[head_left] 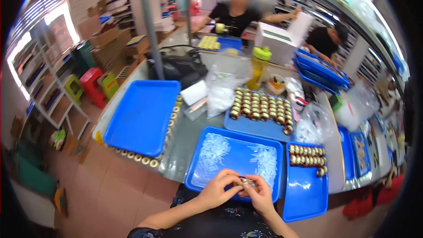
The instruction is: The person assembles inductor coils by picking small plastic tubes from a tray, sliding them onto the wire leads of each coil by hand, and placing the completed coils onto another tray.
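Observation:
Over the near edge of a blue tray (240,139), my left hand (221,188) and my right hand (259,190) are closed together on a small round part (245,182), pale with a dark rim. The fingers cover most of it. Inside that tray lie two heaps of short clear plastic strips, a left heap (212,152) and a right heap (265,161). Behind it, a blue tray holds rows of pale round parts with reddish-brown sides (260,108). To the right, another blue tray (305,198) carries similar parts (307,155) at its far end.
At the left, a large blue tray (142,117) rests above rows of pale rings (152,163). Plastic bags (220,90), a green-lidded bottle (259,68) and a black bag (183,66) stand at the back. A metal shelf post (152,26) rises there. Two people work beyond the table.

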`<state>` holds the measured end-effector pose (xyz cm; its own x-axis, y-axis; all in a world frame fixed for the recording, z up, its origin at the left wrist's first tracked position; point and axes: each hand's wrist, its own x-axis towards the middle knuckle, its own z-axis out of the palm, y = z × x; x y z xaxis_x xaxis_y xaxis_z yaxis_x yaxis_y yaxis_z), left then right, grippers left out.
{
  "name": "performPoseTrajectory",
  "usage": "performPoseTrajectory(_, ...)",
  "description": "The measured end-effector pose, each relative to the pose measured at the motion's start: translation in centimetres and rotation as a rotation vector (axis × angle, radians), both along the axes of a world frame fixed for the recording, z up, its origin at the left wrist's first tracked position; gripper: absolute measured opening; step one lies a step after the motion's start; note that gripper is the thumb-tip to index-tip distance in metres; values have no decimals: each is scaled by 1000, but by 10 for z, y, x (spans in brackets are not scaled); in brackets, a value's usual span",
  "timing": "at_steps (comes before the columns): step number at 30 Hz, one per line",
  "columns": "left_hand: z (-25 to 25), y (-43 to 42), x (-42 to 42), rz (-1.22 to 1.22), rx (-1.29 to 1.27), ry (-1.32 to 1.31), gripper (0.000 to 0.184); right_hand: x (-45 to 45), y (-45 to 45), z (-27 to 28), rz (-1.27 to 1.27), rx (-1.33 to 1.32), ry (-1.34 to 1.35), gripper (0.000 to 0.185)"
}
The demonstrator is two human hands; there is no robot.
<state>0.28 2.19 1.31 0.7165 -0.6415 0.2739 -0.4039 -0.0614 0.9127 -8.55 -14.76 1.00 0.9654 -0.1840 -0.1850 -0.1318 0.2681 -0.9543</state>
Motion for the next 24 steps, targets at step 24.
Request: performPoseTrajectory(24, -27, 54, 27, 30, -303, 496, 13, 58, -24, 48, 213, -571, -9, 14)
